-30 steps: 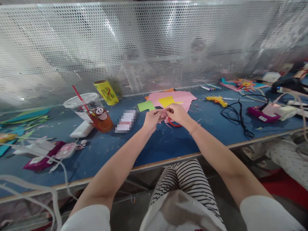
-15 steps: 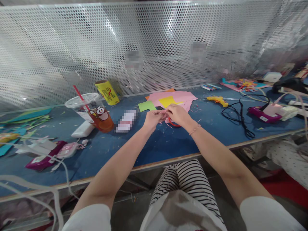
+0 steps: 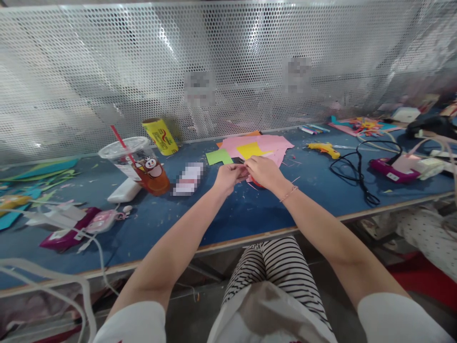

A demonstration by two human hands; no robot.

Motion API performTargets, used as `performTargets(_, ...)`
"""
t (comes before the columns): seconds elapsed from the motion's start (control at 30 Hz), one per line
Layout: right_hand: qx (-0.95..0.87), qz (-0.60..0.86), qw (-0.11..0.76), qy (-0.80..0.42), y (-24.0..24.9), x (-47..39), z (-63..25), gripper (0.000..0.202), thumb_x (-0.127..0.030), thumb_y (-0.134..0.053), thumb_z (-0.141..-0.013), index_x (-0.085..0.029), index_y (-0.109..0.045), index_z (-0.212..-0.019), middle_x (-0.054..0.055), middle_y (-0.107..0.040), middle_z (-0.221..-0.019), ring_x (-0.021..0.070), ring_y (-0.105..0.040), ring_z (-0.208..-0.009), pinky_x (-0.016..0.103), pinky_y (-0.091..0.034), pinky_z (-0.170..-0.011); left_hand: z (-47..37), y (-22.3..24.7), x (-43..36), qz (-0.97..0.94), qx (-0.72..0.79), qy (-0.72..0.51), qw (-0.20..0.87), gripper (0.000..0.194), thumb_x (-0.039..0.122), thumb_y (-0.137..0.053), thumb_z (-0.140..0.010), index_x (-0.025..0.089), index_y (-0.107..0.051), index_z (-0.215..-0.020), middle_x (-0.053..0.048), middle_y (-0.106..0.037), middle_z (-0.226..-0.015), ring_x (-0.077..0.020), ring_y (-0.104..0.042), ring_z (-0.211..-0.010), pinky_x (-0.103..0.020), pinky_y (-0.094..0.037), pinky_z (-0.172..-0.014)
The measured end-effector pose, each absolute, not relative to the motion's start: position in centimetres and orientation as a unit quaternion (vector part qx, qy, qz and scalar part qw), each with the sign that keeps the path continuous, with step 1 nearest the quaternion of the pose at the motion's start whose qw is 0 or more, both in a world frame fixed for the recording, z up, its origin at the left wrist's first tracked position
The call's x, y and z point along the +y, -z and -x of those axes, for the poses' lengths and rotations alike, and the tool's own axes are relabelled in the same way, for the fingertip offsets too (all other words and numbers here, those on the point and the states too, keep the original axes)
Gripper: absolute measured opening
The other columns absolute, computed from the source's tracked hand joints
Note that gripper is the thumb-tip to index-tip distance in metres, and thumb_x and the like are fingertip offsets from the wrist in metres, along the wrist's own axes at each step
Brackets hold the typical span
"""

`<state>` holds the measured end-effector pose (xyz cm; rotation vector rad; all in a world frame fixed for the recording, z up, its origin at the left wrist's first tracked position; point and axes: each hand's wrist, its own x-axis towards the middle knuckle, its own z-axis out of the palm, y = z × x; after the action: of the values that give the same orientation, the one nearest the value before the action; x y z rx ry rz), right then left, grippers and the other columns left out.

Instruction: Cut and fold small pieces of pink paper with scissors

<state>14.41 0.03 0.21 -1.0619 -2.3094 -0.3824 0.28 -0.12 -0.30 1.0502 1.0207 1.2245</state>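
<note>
My left hand (image 3: 227, 178) and my right hand (image 3: 263, 170) meet above the blue table, fingertips pinched together. Between them is what looks like a small piece of pink paper (image 3: 243, 166), mostly hidden by the fingers. Beneath my right hand shows the red handle of what appear to be scissors (image 3: 255, 183), largely covered. Just beyond the hands lie pink paper sheets (image 3: 278, 143), with a yellow paper piece (image 3: 249, 150) on top and a green paper piece (image 3: 218, 156) at their left.
A lidded drink cup (image 3: 152, 176) with a red straw stands left, near a yellow tube (image 3: 161, 138) and a white power bank (image 3: 124, 190). On the right lie a yellow glue gun (image 3: 324, 149), a black cable (image 3: 357, 178) and a purple power strip (image 3: 392, 170). A perforated metal screen (image 3: 228, 57) closes the back.
My hands stay together in nearly the same place, with the fingers shifting slightly. My right hand covers more of the red handle. The view has moved a little.
</note>
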Motion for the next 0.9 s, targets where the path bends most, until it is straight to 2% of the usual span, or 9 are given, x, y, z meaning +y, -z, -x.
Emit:
performTargets(0.2, -0.877, 0.368, 0.272, 0.147, -0.55, 0.08, -14.86, 0.02, -0.017, -0.04, -0.086, -0.014, -0.059, -0.084, 0.008, -0.058, -0.081, 0.0174, -0.05, -0.077, 0.03, -0.036, -0.066, 0.12, -0.13, 0.08, -0.423, 0.418, -0.503, 0.627, 0.01, 0.005, -0.058, -0.066, 0.008, -0.063, -0.073, -0.006, -0.064, -0.058, -0.015, -0.065, -0.065, -0.038, -0.052, -0.079)
performTargets(0.4, -0.888, 0.347, 0.245, 0.177, -0.4, 0.09, -14.89, 0.018, -0.014, -0.044, -0.083, -0.015, -0.06, -0.091, 0.009, -0.057, -0.086, 0.0183, -0.049, -0.081, 0.03, -0.037, -0.066, 0.38, -0.18, 0.36, -0.396, 0.401, -0.51, 0.649, 0.014, 0.002, -0.054, -0.066, 0.008, -0.064, -0.074, -0.008, -0.066, -0.062, -0.017, -0.065, -0.066, -0.042, -0.049, -0.083)
performTargets(0.7, -0.892, 0.319, 0.23, 0.224, -0.71, -0.52, -14.82, 0.023, -0.01, -0.038, -0.085, -0.011, -0.059, -0.095, 0.012, -0.056, -0.089, 0.0213, -0.047, -0.084, 0.035, -0.038, -0.067, 0.06, -0.24, -0.02, -0.385, 0.392, -0.524, 0.651, 0.013, 0.007, -0.051, -0.073, 0.009, -0.064, -0.071, -0.005, -0.063, -0.059, -0.0125, -0.062, -0.06, -0.039, -0.049, -0.083)
performTargets(0.9, -0.894, 0.304, 0.223, 0.242, -1.0, -0.74, -14.82, 0.025, -0.013, -0.034, -0.087, -0.013, -0.058, -0.094, 0.011, -0.056, -0.088, 0.0202, -0.047, -0.085, 0.034, -0.039, -0.068, -0.05, -0.15, -0.14, -0.37, 0.379, -0.534, 0.659, 0.013, 0.008, -0.051, -0.072, 0.01, -0.064, -0.072, -0.005, -0.063, -0.06, -0.0132, -0.062, -0.062, -0.038, -0.049, -0.083)
